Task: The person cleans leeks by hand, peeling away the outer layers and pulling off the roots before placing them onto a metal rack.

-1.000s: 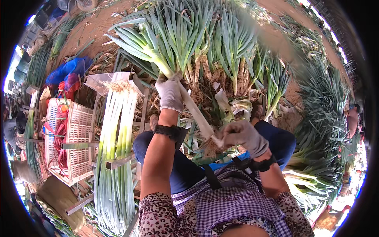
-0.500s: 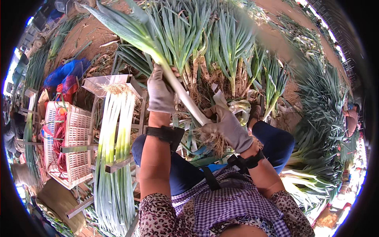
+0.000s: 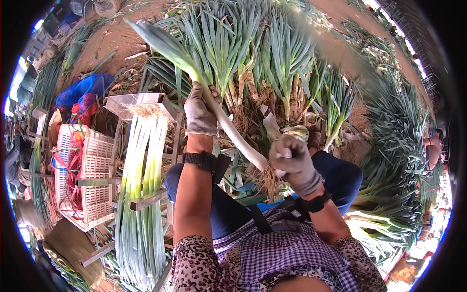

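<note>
My gloved left hand (image 3: 201,109) is closed around the pale stalk of a long leek (image 3: 237,134). Its green leaves point up and left, and its stringy roots (image 3: 265,181) hang toward my lap. Right beside the root end is my gloved right hand (image 3: 294,163), curled into a fist. A pale bit shows between that fist and the roots, but what the fingers hold is hidden. Beyond my hands stand several unpeeled leeks (image 3: 228,53) with brown, dirty bases and upright leaves. At left, a bundle of clean white leeks (image 3: 142,160) lies on a metal rack (image 3: 146,200).
Left of the rack stands a pale plastic crate (image 3: 97,180) with red netting or ribbon (image 3: 74,170) on it. Blue mesh (image 3: 85,90) lies behind it. A big heap of leeks (image 3: 394,146) curves along my right side. Peeled scraps (image 3: 294,131) litter the ground by my knees.
My right hand has moved slightly right and curled into a fist at the root end. The leek's root end has shifted right, and its leaf top now looks narrower.
</note>
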The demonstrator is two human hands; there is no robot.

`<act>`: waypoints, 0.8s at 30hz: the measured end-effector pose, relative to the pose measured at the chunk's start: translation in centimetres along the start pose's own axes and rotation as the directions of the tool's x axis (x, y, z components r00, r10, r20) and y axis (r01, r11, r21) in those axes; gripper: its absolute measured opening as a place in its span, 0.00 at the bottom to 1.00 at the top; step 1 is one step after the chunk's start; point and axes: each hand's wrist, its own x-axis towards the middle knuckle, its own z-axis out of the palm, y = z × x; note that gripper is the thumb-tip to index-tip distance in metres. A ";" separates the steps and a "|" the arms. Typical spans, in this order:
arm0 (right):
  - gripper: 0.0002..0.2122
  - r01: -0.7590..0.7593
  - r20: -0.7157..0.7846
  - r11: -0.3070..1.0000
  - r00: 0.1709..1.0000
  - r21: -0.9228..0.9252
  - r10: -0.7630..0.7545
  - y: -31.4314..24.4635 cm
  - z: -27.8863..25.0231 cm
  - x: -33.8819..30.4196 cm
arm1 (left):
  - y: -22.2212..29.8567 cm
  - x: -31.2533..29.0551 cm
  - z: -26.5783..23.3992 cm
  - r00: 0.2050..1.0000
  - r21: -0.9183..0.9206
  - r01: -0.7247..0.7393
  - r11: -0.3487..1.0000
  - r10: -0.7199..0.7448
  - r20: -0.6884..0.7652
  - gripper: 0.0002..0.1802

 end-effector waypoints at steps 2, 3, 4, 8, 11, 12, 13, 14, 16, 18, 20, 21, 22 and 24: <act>0.15 -0.022 0.105 0.996 0.994 0.085 0.013 -0.9 -1.8 -1.2 | -0.6 -0.2 0.2 0.999 -0.039 0.020 0.999 -0.021 -0.037 0.12; 0.16 -0.059 0.214 0.983 0.977 0.172 0.022 -1.5 -2.7 -1.7 | -0.9 -0.4 0.0 0.996 -0.074 0.035 0.997 -0.041 -0.082 0.12; 0.13 -0.046 0.355 0.999 0.934 0.009 0.040 -2.1 -3.5 -1.4 | -1.3 -0.6 0.0 0.994 -0.039 0.073 0.997 -0.076 -0.083 0.13; 0.25 -0.082 0.036 0.656 0.986 -0.750 0.164 -4.1 -2.0 -1.0 | -2.9 -0.8 -0.8 0.988 0.119 -0.053 0.992 0.069 -0.136 0.08; 0.25 0.173 0.181 0.353 0.983 -0.919 -0.011 -3.8 -0.2 -0.8 | -2.1 -0.9 0.2 0.972 0.126 -0.099 0.987 0.123 -0.202 0.08; 0.22 0.168 0.172 0.315 0.985 -0.934 -0.015 -3.6 0.4 -0.5 | -1.8 -1.0 0.0 0.985 0.113 -0.069 0.991 0.085 -0.149 0.07; 0.22 0.167 0.170 0.312 0.985 -0.935 -0.017 -3.1 0.3 -0.3 | -1.8 -0.9 0.1 0.986 0.112 -0.067 0.992 0.083 -0.146 0.07; 0.20 0.104 0.109 0.295 0.994 -0.950 0.000 -2.1 -0.2 0.0 | -1.8 -0.9 0.2 0.987 0.101 -0.053 0.993 0.067 -0.149 0.08; 0.18 0.043 0.050 0.275 0.999 -0.960 0.019 -1.6 -0.2 0.4 | -1.5 -1.1 0.4 0.987 0.089 -0.040 0.995 0.054 -0.153 0.08; 0.14 0.064 0.033 0.337 0.995 -0.939 -0.096 -1.8 -0.1 0.7 | -1.0 -1.3 0.3 0.993 0.032 0.004 0.999 0.000 -0.122 0.08; 0.13 0.006 -0.002 0.347 1.000 -0.938 -0.022 -2.7 0.3 1.0 | -0.4 -1.2 -0.2 0.985 0.018 0.077 0.997 -0.073 -0.156 0.08; 0.12 -0.054 -0.037 0.354 0.998 -0.934 0.052 -3.1 0.3 1.1 | -0.4 -1.3 0.0 0.974 -0.009 0.124 0.992 -0.123 -0.192 0.08; 0.12 -0.060 -0.046 0.355 0.998 -0.933 0.049 -3.1 0.0 1.2 | -0.4 -1.7 0.2 0.977 0.019 0.110 0.994 -0.104 -0.187 0.09; 0.11 0.058 0.061 0.246 0.998 -0.968 0.006 -2.8 -0.6 1.6 | -0.4 -2.0 0.4 0.975 0.047 0.115 0.992 -0.103 -0.198 0.09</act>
